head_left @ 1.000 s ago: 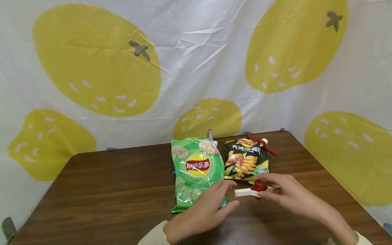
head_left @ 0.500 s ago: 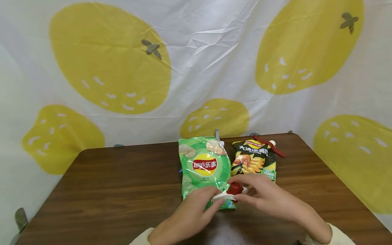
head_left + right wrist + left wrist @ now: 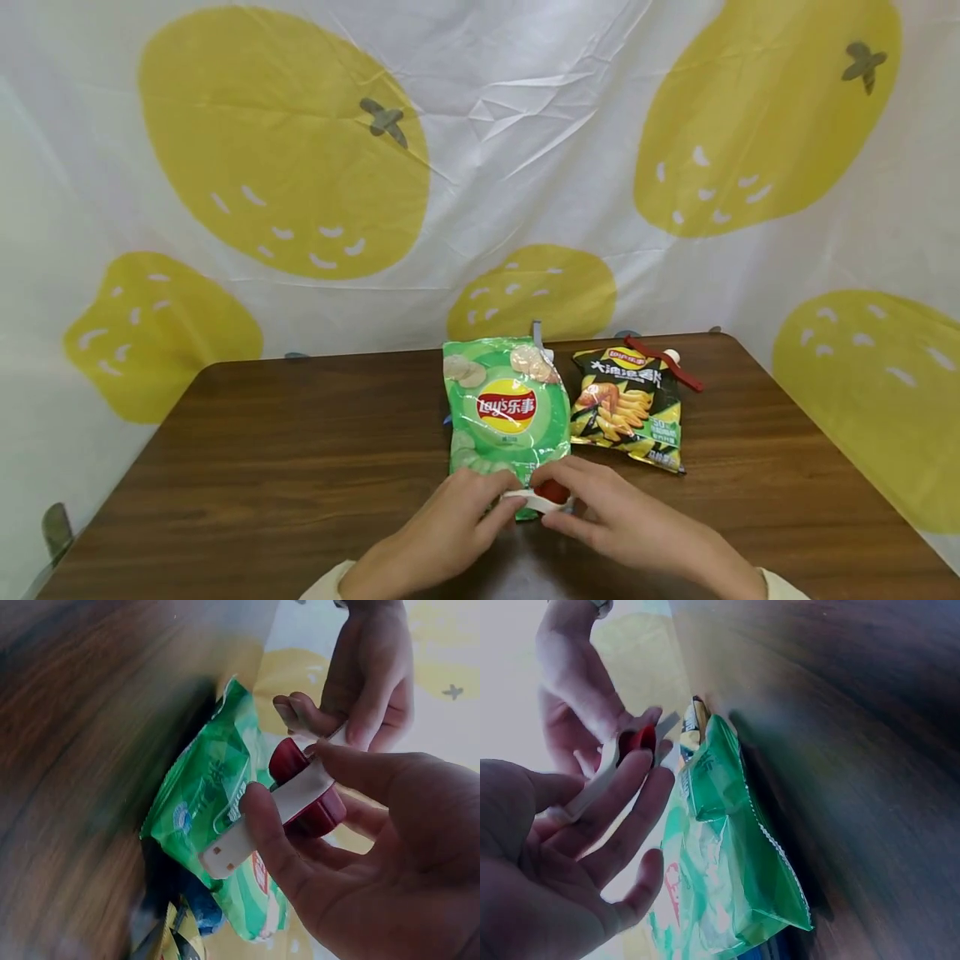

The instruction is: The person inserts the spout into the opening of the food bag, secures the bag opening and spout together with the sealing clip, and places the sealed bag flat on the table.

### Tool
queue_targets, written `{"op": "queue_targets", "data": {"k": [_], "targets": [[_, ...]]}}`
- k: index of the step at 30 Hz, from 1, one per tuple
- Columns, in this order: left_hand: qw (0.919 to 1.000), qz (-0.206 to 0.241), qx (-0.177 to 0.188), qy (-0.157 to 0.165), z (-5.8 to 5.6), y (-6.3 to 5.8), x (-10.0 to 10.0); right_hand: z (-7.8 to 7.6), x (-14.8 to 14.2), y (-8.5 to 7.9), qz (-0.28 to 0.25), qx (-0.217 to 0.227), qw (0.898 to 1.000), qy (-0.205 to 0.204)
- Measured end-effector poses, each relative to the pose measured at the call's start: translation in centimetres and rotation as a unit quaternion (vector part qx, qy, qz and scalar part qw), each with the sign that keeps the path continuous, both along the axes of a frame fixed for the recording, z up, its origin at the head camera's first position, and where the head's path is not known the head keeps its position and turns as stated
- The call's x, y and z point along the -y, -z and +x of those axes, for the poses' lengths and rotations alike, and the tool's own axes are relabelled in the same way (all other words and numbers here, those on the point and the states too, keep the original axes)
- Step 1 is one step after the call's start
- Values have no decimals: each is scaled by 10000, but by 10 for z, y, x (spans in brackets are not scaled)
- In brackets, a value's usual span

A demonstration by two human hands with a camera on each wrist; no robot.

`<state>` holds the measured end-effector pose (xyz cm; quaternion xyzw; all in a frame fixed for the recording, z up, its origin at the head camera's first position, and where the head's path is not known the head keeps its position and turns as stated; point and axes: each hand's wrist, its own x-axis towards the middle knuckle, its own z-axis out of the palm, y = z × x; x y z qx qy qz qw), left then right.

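Observation:
Above the table's front part, both hands hold a white bag clip [image 3: 298, 793] with a red cap [image 3: 319, 816]. My left hand [image 3: 442, 521] pinches one end of its white bar between thumb and fingers. Near the red cap, my right hand [image 3: 626, 512] grips the bar, its thumb across it in the right wrist view. Just beyond the fingers lies a green Lay's chip bag [image 3: 510, 417], whose lower end the hands and clip overlap in the head view. A black and yellow chip bag [image 3: 626, 408] lies to its right.
A red bag clip [image 3: 686, 375] with a white cap sits at the black bag's top corner. A grey clip [image 3: 537, 332] sticks up behind the green bag. Something blue [image 3: 201, 904] shows under the green bag. The wooden table [image 3: 300, 442] ends at a lemon-print cloth [image 3: 480, 183].
The right hand has carried the clip leftward and nearer to the body. The left hand, apart from it a second ago, now pinches its white end. The bags have stayed put.

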<state>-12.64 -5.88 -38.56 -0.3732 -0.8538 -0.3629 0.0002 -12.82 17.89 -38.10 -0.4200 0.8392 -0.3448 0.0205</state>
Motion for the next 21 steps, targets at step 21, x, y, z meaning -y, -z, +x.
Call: {"op": "queue_targets", "data": {"k": [21], "targets": [[9864,766,907,1133,-10,10,7,-2,-2,6,332,-143,9990,-267]]}}
